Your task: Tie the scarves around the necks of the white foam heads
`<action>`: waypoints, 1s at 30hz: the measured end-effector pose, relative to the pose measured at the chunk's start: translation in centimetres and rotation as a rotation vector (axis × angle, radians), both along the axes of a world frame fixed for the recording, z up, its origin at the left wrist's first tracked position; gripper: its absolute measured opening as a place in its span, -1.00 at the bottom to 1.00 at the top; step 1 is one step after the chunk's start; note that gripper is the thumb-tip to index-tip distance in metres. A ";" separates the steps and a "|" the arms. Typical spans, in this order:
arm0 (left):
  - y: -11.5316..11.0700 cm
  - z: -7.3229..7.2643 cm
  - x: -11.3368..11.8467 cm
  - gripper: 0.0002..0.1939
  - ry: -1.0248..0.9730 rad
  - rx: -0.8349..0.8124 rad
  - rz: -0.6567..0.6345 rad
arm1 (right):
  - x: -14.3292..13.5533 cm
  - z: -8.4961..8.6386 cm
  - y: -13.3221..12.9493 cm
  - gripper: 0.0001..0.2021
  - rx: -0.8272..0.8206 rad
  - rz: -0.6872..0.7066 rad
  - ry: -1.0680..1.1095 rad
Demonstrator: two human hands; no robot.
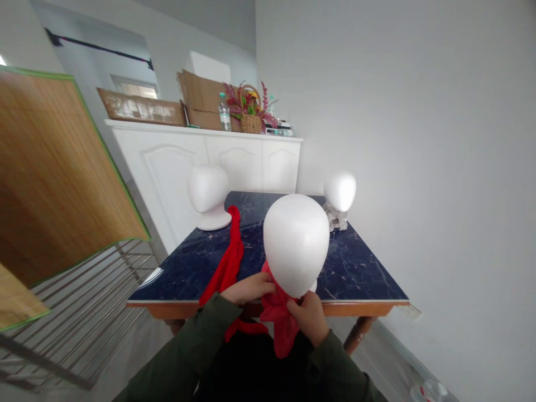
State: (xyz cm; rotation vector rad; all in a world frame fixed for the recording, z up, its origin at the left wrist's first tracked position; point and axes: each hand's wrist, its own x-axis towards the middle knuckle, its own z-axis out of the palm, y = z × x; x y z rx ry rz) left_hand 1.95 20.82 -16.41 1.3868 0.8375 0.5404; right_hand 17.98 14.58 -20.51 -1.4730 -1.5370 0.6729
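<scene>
Close in front of me a white foam mannequin head (296, 240) stands at the near edge of the table. A thin red scarf (280, 321) goes about its neck, and the front part hangs below the table edge. My left hand (253, 287) is closed on the scarf at the left side of the neck. Under the chin, my right hand (309, 317) pinches the scarf's other side. Left of this head, a second, brighter red cloth (229, 262) lies lengthwise over the table and droops off the front edge.
The dark blue marbled table (360, 268) also carries a bare white head (208, 195) at back left and another head (340, 192) with a grey scarf (335, 219) at back right. A metal rack (96, 279) with a bamboo mat (62, 173) stands left. Behind is a white cabinet (176, 162).
</scene>
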 end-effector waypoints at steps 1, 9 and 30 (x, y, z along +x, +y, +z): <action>0.2 -0.1 -0.1 -0.89 -0.048 -0.115 0.016 | 0.1 0.0 0.0 -0.83 0.008 -0.002 -0.002; 1.6 -0.7 -1.4 -0.84 -0.155 -0.425 -0.017 | 0.7 -0.6 0.3 -0.81 0.088 -0.058 -0.202; -10.2 -8.4 -9.0 -0.79 0.838 0.239 -0.030 | 0.5 -1.5 0.8 -0.73 0.096 -0.064 -0.166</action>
